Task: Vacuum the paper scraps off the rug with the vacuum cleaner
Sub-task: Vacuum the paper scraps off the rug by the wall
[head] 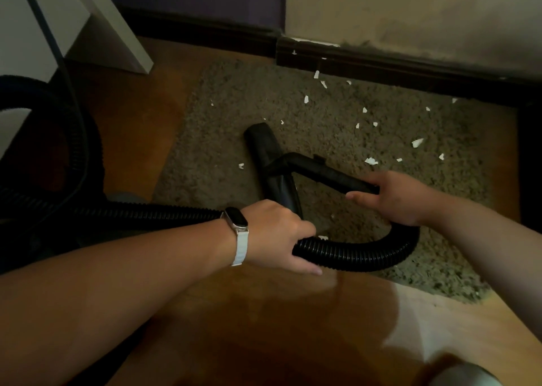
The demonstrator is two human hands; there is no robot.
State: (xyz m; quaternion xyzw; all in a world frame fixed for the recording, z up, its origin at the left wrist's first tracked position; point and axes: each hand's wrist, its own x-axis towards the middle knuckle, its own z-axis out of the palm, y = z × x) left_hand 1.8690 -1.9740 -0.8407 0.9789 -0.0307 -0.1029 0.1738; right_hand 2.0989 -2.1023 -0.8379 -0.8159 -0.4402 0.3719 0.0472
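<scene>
Well, paper scraps (417, 142) are lying across the rug (249, 98) by the skirting (381, 63); left grip (275, 233) is clutching the hose (352, 256), right grip (393, 198) the wand (331, 174)

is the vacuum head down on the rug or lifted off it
Down, it seems: the vacuum head lies flat on the rug, with the right hand gripping its tube.

dark skirting board (381, 60) along wall (410, 10)
</scene>
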